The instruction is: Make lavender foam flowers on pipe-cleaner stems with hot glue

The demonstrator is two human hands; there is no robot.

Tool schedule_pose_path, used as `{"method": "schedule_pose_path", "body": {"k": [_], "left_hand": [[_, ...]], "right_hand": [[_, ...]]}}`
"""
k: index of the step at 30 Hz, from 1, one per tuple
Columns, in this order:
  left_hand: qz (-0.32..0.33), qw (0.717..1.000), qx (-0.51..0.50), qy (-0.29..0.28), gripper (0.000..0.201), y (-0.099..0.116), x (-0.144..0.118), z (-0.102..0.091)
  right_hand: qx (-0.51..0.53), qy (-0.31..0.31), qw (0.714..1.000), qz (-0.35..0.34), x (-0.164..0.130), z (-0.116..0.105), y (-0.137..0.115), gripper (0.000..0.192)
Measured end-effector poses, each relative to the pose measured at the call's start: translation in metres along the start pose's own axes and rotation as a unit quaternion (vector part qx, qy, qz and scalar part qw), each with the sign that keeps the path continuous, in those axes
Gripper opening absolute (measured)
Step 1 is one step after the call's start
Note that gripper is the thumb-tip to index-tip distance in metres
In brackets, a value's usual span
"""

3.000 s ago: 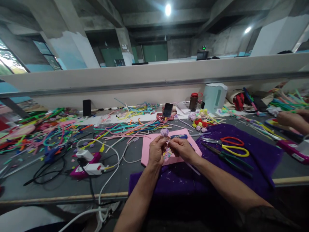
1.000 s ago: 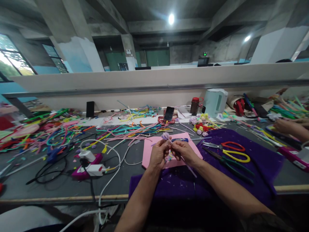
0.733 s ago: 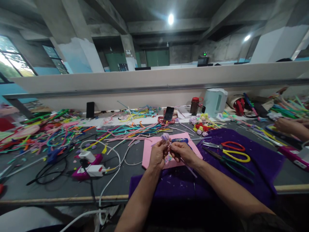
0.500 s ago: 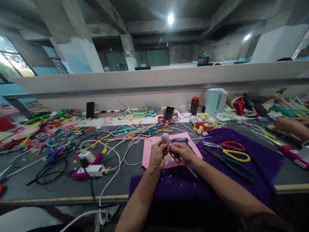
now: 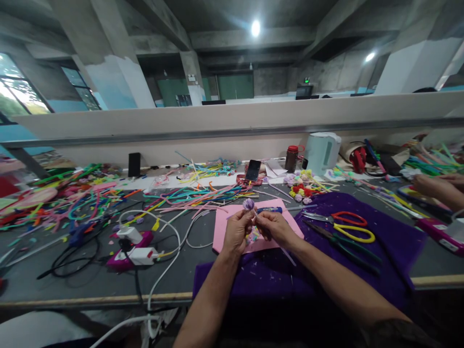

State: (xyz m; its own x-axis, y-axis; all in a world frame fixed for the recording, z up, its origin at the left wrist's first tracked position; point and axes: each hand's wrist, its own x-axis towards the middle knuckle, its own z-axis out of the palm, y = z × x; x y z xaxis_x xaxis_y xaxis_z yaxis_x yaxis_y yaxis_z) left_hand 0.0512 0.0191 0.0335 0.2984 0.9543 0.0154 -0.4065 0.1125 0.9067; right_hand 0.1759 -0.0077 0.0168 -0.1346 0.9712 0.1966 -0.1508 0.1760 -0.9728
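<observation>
A small lilac pipe-cleaner flower (image 5: 248, 204) is pinched at centre frame between the closed left hand (image 5: 237, 231) and right hand (image 5: 274, 227), above a pink sheet (image 5: 221, 227). Scissors (image 5: 344, 226) are seen lying to the right on purple cloth (image 5: 391, 232).

The small lilac fuzzy pipe-cleaner flower (image 5: 248, 204) looks soft and fibrous. Under it lies a matt pink foam sheet (image 5: 223, 227), smooth-faced; right of that sheet, napped purple felt cloth (image 5: 391, 232) carries red-and-yellow glossy plastic-handled scissors (image 5: 348, 227) with metal blades. Behind the sheet stands a smooth pale plastic kettle (image 5: 322, 150).
</observation>
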Motion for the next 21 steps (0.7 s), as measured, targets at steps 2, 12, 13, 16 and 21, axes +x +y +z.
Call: {"method": "schedule_pose_path", "body": {"k": [2, 12, 13, 16, 21], "left_hand": [[0.003, 1.0, -0.007, 0.004, 0.035, -0.0008, 0.0008, -0.0004], [-0.019, 0.998, -0.056, 0.021, 0.034, -0.0009, -0.0001, 0.001], [-0.019, 0.998, -0.057, 0.021, 0.034, -0.0006, -0.0004, 0.0012], [-0.015, 0.998, -0.058, 0.02, 0.031, -0.0001, -0.0006, 0.0012], [0.002, 0.998, -0.053, 0.019, 0.025, -0.0016, 0.0004, 0.0]], "right_hand": [[0.013, -0.01, 1.0, 0.008, -0.0005, 0.0007, 0.0001, 0.034], [0.09, -0.08, 0.99, 0.076, -0.0008, -0.0013, 0.0006, 0.032], [0.095, -0.083, 0.989, 0.078, -0.0007, -0.0014, 0.0004, 0.032], [0.102, -0.087, 0.988, 0.081, -0.0011, -0.001, 0.0001, 0.03], [0.102, -0.084, 0.988, 0.08, -0.0012, -0.0003, 0.001, 0.03]]}}
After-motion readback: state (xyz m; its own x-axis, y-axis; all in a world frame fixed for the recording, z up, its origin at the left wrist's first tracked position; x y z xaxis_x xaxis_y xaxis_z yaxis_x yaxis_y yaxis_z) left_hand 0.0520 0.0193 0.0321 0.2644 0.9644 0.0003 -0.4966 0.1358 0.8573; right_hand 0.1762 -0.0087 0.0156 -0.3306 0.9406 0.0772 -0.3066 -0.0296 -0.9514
